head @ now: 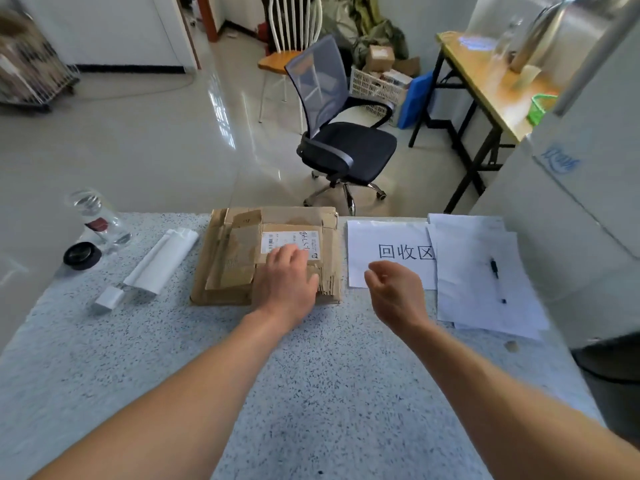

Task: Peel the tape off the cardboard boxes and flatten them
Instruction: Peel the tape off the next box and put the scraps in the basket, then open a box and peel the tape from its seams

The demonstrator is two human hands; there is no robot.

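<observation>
A stack of flattened brown cardboard boxes (pixel 235 258) lies on the speckled table (pixel 311 393), the top piece bearing a white shipping label (pixel 287 239). My left hand (pixel 285 280) presses flat on the near right part of the stack, fingers straight. To the right of the stack my right hand (pixel 394 292) hovers over the table's surface, fingers loosely curled, holding nothing that I can see.
A white sheet with printed characters (pixel 388 251) and more papers with a pen (pixel 495 271) lie to the right. At the left sit a white roll (pixel 162 259), a small white block (pixel 107 299), a glass jar (pixel 97 220) and its black lid (pixel 81 255). An office chair (pixel 339 143) stands beyond the table.
</observation>
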